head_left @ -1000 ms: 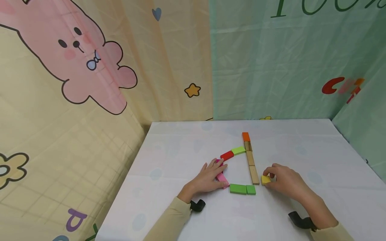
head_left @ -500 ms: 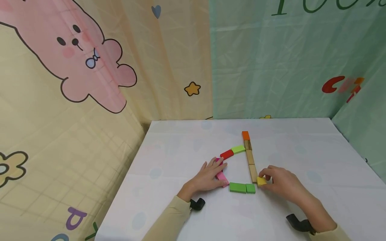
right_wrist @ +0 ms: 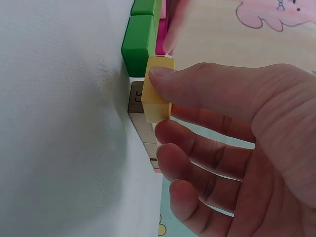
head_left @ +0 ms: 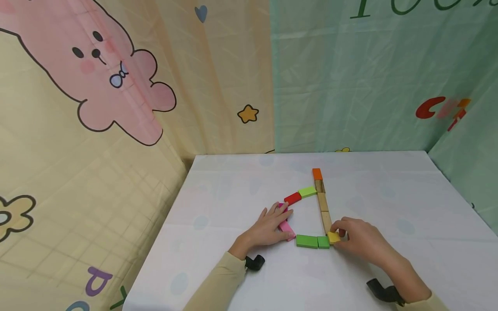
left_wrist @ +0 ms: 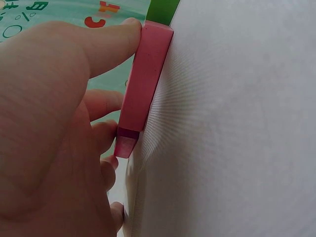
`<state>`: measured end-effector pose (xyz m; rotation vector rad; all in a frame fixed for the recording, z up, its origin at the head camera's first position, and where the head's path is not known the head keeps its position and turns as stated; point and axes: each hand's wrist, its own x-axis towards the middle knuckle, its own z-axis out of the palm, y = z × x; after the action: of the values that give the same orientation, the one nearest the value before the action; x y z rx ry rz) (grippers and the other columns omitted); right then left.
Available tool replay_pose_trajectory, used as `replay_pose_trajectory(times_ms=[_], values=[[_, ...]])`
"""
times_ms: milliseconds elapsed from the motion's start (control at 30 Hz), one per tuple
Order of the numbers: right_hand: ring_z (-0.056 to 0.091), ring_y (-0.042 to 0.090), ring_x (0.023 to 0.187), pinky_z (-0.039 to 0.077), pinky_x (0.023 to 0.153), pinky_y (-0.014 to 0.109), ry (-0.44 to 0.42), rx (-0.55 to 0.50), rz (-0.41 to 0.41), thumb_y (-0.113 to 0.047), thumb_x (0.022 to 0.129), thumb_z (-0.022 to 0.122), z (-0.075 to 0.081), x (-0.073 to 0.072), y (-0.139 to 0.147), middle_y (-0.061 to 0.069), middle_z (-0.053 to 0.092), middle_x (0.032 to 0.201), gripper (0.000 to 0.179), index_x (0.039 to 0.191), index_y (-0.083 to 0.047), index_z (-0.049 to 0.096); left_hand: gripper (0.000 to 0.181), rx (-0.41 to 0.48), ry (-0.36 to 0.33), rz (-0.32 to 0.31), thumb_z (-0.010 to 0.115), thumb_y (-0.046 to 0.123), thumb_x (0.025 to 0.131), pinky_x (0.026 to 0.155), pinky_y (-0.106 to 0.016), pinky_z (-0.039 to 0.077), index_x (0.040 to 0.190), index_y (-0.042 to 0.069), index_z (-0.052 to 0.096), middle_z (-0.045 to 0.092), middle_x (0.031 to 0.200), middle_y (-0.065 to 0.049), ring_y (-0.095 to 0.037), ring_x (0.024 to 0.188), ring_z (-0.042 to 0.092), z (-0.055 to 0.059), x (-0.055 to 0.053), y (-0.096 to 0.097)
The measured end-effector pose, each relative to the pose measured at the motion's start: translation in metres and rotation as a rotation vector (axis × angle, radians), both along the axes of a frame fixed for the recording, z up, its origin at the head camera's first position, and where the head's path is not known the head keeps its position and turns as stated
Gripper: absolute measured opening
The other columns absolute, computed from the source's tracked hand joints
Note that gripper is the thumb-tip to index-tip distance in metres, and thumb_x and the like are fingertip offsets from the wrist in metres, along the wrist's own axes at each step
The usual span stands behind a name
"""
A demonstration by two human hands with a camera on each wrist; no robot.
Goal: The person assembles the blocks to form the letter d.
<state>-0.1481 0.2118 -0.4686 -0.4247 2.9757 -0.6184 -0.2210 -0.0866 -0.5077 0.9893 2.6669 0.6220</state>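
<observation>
My right hand point(head_left: 363, 238) pinches a small yellow block point(head_left: 333, 238) between thumb and fingers. In the head view it sits at the near end of a column of plain wooden blocks point(head_left: 325, 221), right at the shorter green block point(head_left: 323, 242). In the right wrist view, the thumb lies on the yellow block point(right_wrist: 156, 98), and the other fingers curve loosely below. My left hand point(head_left: 266, 228) rests with spread fingers on a pink block point(head_left: 286, 228) and a magenta block point(left_wrist: 126, 141). The left thumb touches the pink block's green-block end in the left wrist view.
A longer green block point(head_left: 307, 241) joins the near side of the outline. A red block point(head_left: 292, 198) and a lime block point(head_left: 307, 191) form its far side. An orange block point(head_left: 317, 174) tops the wooden column. A white cloth covers the table point(head_left: 233, 181); printed curtains point(head_left: 225, 65) hang behind.
My right hand has slid the yellow block left from beside the column to its near end, against the green block. My left hand stays in place.
</observation>
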Motion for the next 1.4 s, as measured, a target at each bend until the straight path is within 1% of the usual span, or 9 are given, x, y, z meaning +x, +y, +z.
replay_pose_trajectory(times_ms=[333,567,867,1167,1400], values=[[0.049,0.012,0.069,0.044,0.059,0.033,0.007,0.013,0.006,-0.019,0.071,0.092,-0.005,0.001,-0.001,-0.009,0.057,0.08,0.031,0.096,-0.022,0.073,0.078,-0.011,-0.007,0.003,0.055,0.061,0.095,0.12,-0.055,0.003,0.161,0.028,0.028,0.013,0.168,0.006,-0.022,0.154,0.0,0.002,0.0,0.001],[0.049,0.011,0.068,0.043,0.059,0.033,0.029,0.012,-0.003,-0.016,0.071,0.091,-0.008,0.003,-0.003,-0.009,0.056,0.079,0.032,0.097,-0.023,0.073,0.078,-0.005,-0.003,0.001,0.055,0.061,0.095,0.12,-0.055,0.003,0.161,0.028,0.028,0.013,0.168,0.006,-0.022,0.154,0.0,0.001,-0.001,0.0],[0.048,0.013,0.066,0.042,0.057,0.033,-0.002,-0.01,-0.025,-0.019,0.073,0.091,-0.009,0.002,-0.003,-0.008,0.057,0.079,0.04,0.107,-0.022,0.07,0.078,0.002,-0.015,0.001,0.054,0.062,0.095,0.12,-0.055,0.002,0.161,0.028,0.028,0.013,0.168,0.006,-0.022,0.154,0.0,0.001,0.0,0.0],[0.049,0.011,0.065,0.042,0.058,0.033,0.005,-0.04,-0.019,-0.017,0.072,0.09,-0.012,0.004,-0.003,-0.008,0.058,0.078,0.041,0.107,-0.022,0.071,0.078,0.003,-0.021,-0.002,0.055,0.062,0.095,0.12,-0.053,0.002,0.161,0.028,0.028,0.013,0.168,0.006,-0.023,0.154,0.001,0.002,-0.001,-0.002],[0.05,0.009,0.066,0.043,0.058,0.032,0.012,-0.044,-0.006,-0.018,0.073,0.09,-0.011,0.003,-0.003,-0.009,0.058,0.079,0.042,0.11,-0.021,0.071,0.077,0.0,-0.018,-0.008,0.054,0.061,0.096,0.12,-0.052,0.003,0.161,0.029,0.028,0.012,0.168,0.005,-0.024,0.154,0.003,0.002,-0.003,-0.003]])
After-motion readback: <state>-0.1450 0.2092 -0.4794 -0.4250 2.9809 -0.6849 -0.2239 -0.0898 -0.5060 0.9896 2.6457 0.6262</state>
